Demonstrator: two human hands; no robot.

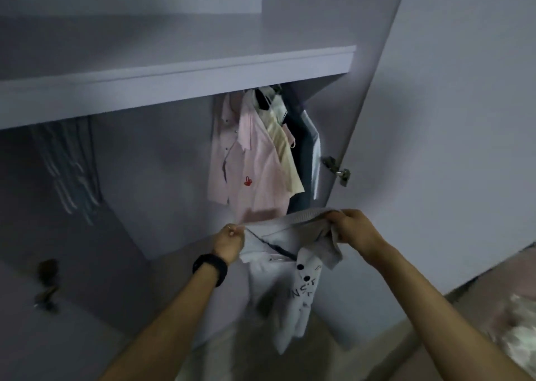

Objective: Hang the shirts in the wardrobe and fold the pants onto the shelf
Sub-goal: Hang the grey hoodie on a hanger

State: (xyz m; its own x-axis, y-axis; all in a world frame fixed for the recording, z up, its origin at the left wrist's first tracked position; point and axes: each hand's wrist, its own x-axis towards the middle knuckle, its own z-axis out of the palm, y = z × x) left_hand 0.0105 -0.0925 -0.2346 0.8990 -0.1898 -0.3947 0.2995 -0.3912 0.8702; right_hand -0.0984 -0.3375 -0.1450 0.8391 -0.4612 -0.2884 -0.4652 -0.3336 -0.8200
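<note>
While both hands were raised in front of the open wardrobe (162,177), head view, the only one: left hand (229,241) pinched one end of the pale grey polo shirt (284,287) at the collar line, fingers curled tight on the fabric, black wristband (210,267) just below it. Right hand (351,227) gripped the other end, fingers wrapped round a bunch of collar and shoulder. The top edge was stretched between the hands, and the body with its buttons and printed letters hung down below them, loosely crumpled. Couldn't tell whether a hanger was inside; none clearly showed. Above and beyond the hands, under the shelf (174,76), a pink shirt (252,163), a cream garment (282,145) and a dark garment (304,154) hung packed together; the rail itself was hidden by the shelf edge. Door (435,119) and its hinge (338,170) sat above the right hand. Striped cloth (69,163) hung far to the left of the left hand. Risks as I read it: the left pinch was thin, so a tug from the right could pull that end free and drop the shirt. The bunched right side could go up twisted. Hung items were crowded right above the right hand, so pushing in there could knock one off its hook. Sleeve near the hinge could snag. Frame was dim and blurred, so the grip detail is approximate.
</note>
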